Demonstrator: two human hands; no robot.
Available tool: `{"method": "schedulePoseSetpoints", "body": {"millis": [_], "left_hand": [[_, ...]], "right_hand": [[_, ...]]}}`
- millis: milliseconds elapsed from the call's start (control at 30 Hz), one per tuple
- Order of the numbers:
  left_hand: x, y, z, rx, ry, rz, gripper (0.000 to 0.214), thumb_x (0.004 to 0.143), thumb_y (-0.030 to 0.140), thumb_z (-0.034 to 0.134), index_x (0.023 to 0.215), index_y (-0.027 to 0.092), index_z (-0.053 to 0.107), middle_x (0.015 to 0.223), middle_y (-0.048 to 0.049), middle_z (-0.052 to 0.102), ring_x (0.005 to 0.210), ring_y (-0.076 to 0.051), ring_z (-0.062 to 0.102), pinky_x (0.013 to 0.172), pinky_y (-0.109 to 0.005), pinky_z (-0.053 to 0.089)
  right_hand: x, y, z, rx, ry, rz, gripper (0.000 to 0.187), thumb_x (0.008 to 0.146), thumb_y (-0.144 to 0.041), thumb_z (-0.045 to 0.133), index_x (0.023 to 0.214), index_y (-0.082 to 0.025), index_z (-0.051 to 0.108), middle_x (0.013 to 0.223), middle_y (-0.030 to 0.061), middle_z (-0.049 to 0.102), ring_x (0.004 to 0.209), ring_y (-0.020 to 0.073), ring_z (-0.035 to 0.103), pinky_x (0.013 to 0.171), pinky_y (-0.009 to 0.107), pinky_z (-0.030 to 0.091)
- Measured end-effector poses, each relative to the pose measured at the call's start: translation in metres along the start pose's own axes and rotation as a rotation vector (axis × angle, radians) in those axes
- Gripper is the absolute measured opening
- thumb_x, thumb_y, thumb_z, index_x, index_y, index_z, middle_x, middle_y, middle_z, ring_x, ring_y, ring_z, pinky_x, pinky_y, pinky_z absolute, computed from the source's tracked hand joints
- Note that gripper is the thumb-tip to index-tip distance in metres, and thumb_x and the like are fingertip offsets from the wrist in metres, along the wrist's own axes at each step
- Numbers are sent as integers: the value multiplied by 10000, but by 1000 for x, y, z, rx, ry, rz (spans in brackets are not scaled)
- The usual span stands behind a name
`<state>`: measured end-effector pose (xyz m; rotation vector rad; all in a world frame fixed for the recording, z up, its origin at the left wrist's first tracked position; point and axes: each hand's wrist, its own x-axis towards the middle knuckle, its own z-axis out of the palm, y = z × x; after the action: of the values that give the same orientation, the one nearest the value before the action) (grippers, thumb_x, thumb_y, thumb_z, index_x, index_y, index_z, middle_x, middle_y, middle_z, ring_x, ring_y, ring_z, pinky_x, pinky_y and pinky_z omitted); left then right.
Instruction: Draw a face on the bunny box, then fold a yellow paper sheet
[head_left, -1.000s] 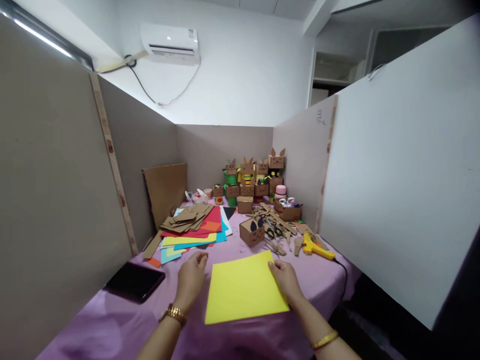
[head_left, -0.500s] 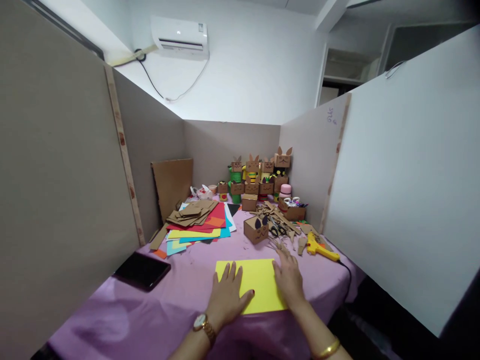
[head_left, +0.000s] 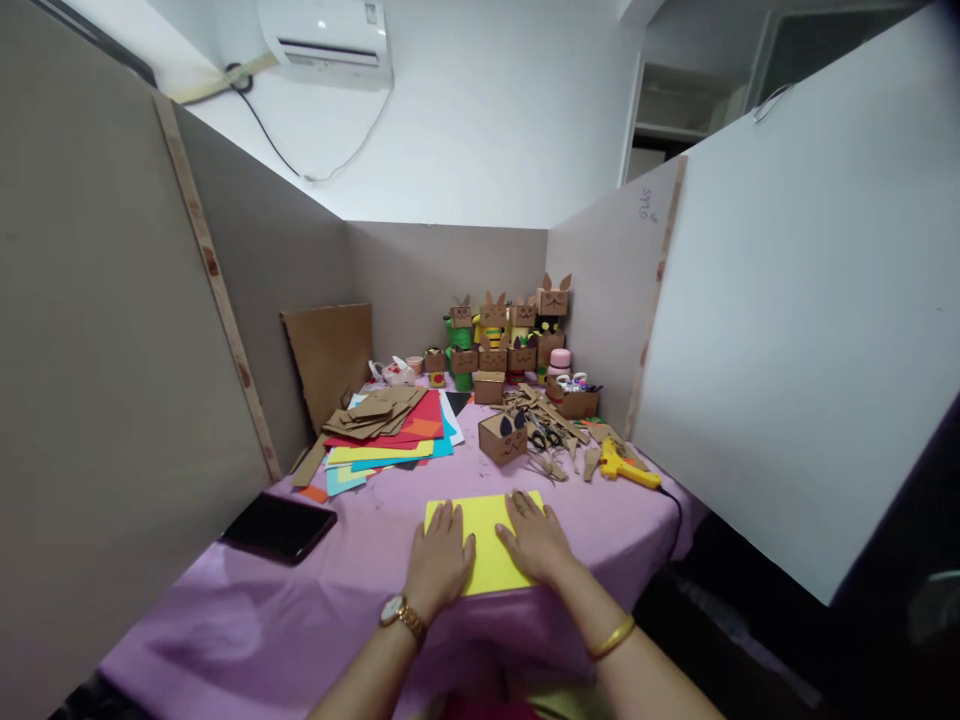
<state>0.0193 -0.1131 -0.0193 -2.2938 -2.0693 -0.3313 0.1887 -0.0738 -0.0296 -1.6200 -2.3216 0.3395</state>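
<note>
A sheet of yellow paper (head_left: 491, 565) lies flat near the front edge of the table. My left hand (head_left: 439, 558) rests on its left side, palm down with the fingers stretched out. On the right side of the sheet my right hand (head_left: 534, 538) is also laid flat, fingers forward and thumb pointing inward. Neither hand grips anything. Just beyond the sheet stands a cardboard box (head_left: 502, 440) with a drawn face and dark ears. Behind that box, to its right, are black-handled scissors (head_left: 544, 438) among cardboard scraps.
A black tablet-like device (head_left: 279, 527) lies at the left. Coloured paper (head_left: 386, 455) is stacked beneath cardboard pieces (head_left: 375, 412). At the right rests a yellow glue gun (head_left: 628, 466) with its cord. Cardboard animal figures (head_left: 493, 312) stand at the back, between grey partitions (head_left: 450, 255).
My right hand has moved inward from the sheet's right edge onto the paper. My left hand stays flat, its thumb drawn closer to the fingers. The camera view has shifted slightly.
</note>
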Motion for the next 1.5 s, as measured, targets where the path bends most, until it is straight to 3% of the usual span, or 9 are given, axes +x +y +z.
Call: {"method": "schedulePoseSetpoints", "body": {"millis": [267, 467, 633, 700, 900, 1067, 1133, 1300, 1500], "left_hand": [[-3, -28, -5, 27, 31, -107, 465, 898, 411, 470, 1298, 179, 425, 1421, -113, 385, 1291, -297, 358, 1032, -551, 283], [-3, -29, -5, 32, 52, -111, 456, 898, 402, 475, 1289, 171, 437, 1412, -116, 401, 1288, -294, 367, 1029, -547, 293], [-2, -29, -2, 45, 80, -103, 440, 896, 387, 485, 1277, 170, 449, 1401, -117, 416, 1280, -294, 379, 1024, -552, 302], [-2, -30, 0, 54, 81, -100, 439, 893, 385, 492, 1274, 171, 453, 1399, -116, 418, 1275, -294, 387, 1019, -550, 311], [1, -35, 0, 68, 88, -91, 432, 892, 383, 496, 1270, 176, 456, 1386, -111, 432, 1254, -291, 413, 1009, -548, 331], [-2, -17, -3, 93, 126, -71, 444, 898, 363, 487, 1293, 166, 438, 1414, -131, 400, 1307, -326, 332, 1034, -619, 235], [-7, 5, 2, 96, 130, 42, 473, 920, 355, 432, 1349, 166, 370, 1467, -130, 328, 1354, -307, 248, 1072, -610, 142], [-24, 45, 22, 72, 17, 383, 647, 855, 540, 441, 1387, 191, 322, 1453, -98, 365, 1338, -243, 316, 1054, -461, 324], [-35, 10, 10, 111, 2, 404, 594, 864, 388, 525, 1365, 124, 345, 1427, -164, 385, 1319, -272, 350, 1016, -484, 372]], "right_hand": [[-13, 21, -7, -69, 41, 161, 538, 927, -426, 373, 1386, -150, 319, 1488, 116, 292, 1368, 260, 218, 1071, 515, 181], [-26, 6, -18, -115, 130, 223, 542, 909, -240, 261, 1373, 36, 298, 1447, 256, 296, 1360, 351, 197, 1017, 627, 138], [-37, -54, 6, -80, 68, -79, 539, 902, -376, 322, 1420, -235, 274, 1487, 32, 296, 1378, 190, 199, 1086, 481, 170], [-41, -63, 16, -69, 35, -131, 534, 900, -427, 327, 1403, -247, 317, 1469, 42, 334, 1366, 196, 239, 1084, 479, 188], [-59, -11, 5, -115, 78, 4, 536, 915, -321, 267, 1390, -84, 337, 1451, 156, 341, 1344, 281, 285, 1045, 534, 236], [-67, 15, -2, -181, 108, 70, 524, 904, -269, 237, 1374, -82, 370, 1434, 132, 381, 1325, 277, 327, 1029, 518, 285], [-66, 14, 1, -200, 116, 77, 522, 897, -255, 239, 1369, -82, 381, 1428, 128, 390, 1321, 279, 335, 1024, 522, 290], [-66, 14, 6, -222, 124, 71, 516, 898, -243, 242, 1373, -91, 374, 1438, 121, 376, 1330, 268, 322, 1030, 513, 282], [-67, 17, 5, -220, 117, 64, 519, 907, -270, 232, 1374, -91, 373, 1439, 122, 376, 1325, 268, 331, 1027, 507, 290]]}}
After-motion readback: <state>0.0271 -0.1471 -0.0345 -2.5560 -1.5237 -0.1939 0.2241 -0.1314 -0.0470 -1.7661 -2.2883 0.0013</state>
